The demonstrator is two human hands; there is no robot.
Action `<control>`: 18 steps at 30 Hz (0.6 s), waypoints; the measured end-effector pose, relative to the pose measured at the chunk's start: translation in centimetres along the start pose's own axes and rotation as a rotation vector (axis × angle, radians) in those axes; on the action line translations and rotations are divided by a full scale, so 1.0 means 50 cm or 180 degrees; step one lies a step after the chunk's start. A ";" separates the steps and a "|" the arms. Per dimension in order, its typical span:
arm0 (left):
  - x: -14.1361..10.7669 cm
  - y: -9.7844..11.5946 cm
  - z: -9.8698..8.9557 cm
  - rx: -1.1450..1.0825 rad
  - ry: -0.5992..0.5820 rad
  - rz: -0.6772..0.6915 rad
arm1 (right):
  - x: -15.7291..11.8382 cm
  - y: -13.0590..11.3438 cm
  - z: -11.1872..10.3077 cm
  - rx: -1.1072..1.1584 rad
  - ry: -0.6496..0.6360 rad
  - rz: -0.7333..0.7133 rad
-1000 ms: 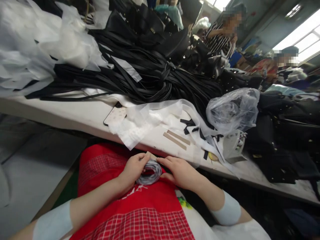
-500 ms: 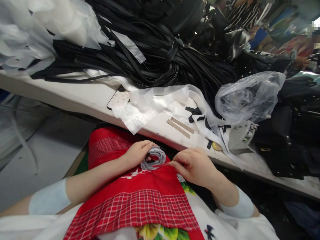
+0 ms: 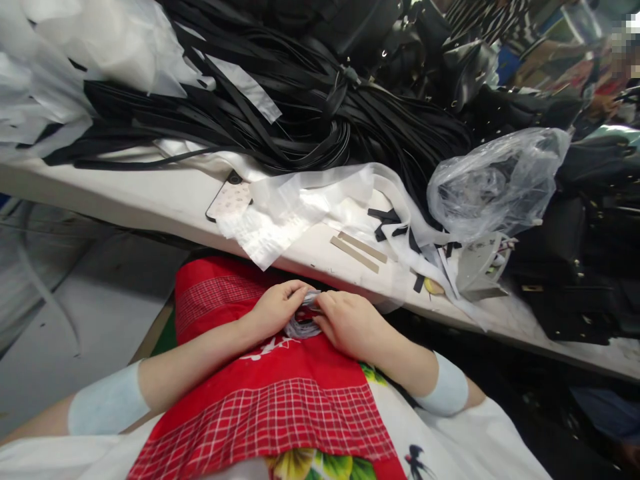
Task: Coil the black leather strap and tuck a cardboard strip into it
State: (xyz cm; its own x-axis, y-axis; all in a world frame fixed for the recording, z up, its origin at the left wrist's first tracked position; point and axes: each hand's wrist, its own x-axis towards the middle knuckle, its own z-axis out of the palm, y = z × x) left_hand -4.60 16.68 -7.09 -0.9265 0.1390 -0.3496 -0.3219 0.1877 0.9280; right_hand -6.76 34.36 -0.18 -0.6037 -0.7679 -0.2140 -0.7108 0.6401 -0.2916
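A small coil of thin greyish, see-through strip (image 3: 301, 329) rests over my lap, on the red apron (image 3: 295, 363). My left hand (image 3: 280, 305) grips the coil from its left side, thumb and fingers closed on the upper edge. On the opposite side, my right hand (image 3: 349, 321) has its fingers closed against the coil's right edge. Its fingertips partly cover the loops, so how much of the strip they pinch is hidden.
The white worktable (image 3: 165, 200) slants across in front of me. It carries bundled black straps (image 3: 320, 133), a phone (image 3: 227, 198), white strip material (image 3: 280, 220), two brown strips (image 3: 355, 253) and a clear plastic bag (image 3: 495, 183). Black bags (image 3: 555, 267) are piled at the right.
My right hand has moved left, from holding a strand out beside the coil to the coil itself, now covering its right part. My left hand keeps its grip. The view has shifted slightly.
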 end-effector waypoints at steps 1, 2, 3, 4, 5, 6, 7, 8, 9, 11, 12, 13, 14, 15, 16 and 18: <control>0.001 0.002 -0.002 0.0010 -0.0029 -0.0007 | -0.008 0.007 -0.009 0.0095 0.0012 -0.0020; 0.001 0.005 -0.004 0.0005 -0.0066 -0.0009 | -0.014 0.015 -0.017 0.0196 0.0073 -0.0006; 0.000 0.010 -0.005 -0.0012 -0.0111 -0.0004 | -0.019 0.024 -0.023 0.0308 0.0180 0.0039; 0.000 0.016 -0.005 -0.0039 -0.0168 0.0009 | -0.022 0.033 -0.026 0.0433 0.0311 0.0104; -0.001 0.022 -0.004 -0.0072 -0.0242 0.0028 | -0.023 0.041 -0.027 0.0575 0.0441 0.0176; -0.002 0.028 -0.003 -0.0095 -0.0328 0.0051 | -0.022 0.048 -0.026 0.0730 0.0554 0.0251; -0.003 0.034 0.000 -0.0101 -0.0399 0.0078 | -0.020 0.053 -0.024 0.0887 0.0632 0.0317; -0.004 0.039 0.002 -0.0091 -0.0455 0.0108 | -0.018 0.057 -0.020 0.1045 0.0682 0.0370; -0.004 0.043 0.004 -0.0081 -0.0505 0.0139 | -0.016 0.059 -0.016 0.1204 0.0725 0.0418; -0.006 0.047 0.007 -0.0058 -0.0570 0.0208 | -0.012 0.062 -0.006 0.1508 0.0830 0.0533; -0.006 0.048 0.008 -0.0017 -0.0566 0.0243 | -0.011 0.064 -0.001 0.1658 0.0871 0.0602; -0.007 0.049 0.008 0.0040 -0.0537 0.0274 | -0.009 0.067 0.006 0.1828 0.0883 0.0669; -0.009 0.049 0.008 0.0109 -0.0486 0.0299 | -0.007 0.072 0.013 0.2007 0.0886 0.0745; -0.011 0.050 0.008 0.0182 -0.0408 0.0319 | -0.004 0.078 0.022 0.2172 0.0886 0.0838; -0.013 0.051 0.009 0.0245 -0.0330 0.0337 | -0.001 0.084 0.032 0.2332 0.0862 0.0949; -0.018 0.054 0.009 0.0286 -0.0269 0.0378 | 0.006 0.095 0.055 0.2742 0.0671 0.1130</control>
State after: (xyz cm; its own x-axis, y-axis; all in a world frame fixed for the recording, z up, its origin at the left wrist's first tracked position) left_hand -4.55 17.51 -4.35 -0.9362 0.2460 -0.2512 -0.1888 0.2508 0.9494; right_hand -9.36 37.10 -4.19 -0.8454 -0.4583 -0.2741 -0.0144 0.5328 -0.8461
